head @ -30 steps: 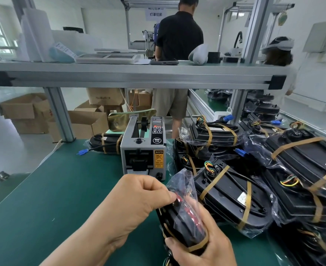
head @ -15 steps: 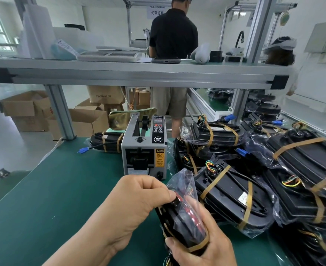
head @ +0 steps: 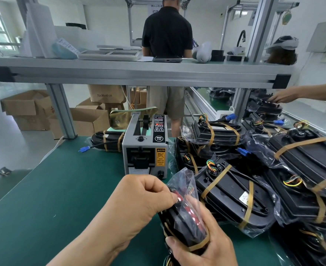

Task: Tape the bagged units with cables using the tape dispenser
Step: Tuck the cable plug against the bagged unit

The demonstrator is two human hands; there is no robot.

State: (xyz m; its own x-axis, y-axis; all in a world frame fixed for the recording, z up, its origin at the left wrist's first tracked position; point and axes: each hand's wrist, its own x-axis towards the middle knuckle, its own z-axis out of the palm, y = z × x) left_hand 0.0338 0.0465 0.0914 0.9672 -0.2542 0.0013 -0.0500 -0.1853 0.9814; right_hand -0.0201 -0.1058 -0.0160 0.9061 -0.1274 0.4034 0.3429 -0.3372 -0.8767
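held the left hand (head: 139,204) knuckles-up, forearm slanting in from the lower left, fingers curled down and pinching the upper part of a bagged unit (head: 185,219). gripped that unit's near end from below with the right hand (head: 202,248), thumb laid across the front, fingers wrapped up its right side.

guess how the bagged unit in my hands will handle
The bagged unit is probably stiff: hard black shell, taped tight. Its loose glossy bag likely slides. Left hand and right hand both grip it, suggesting heft.
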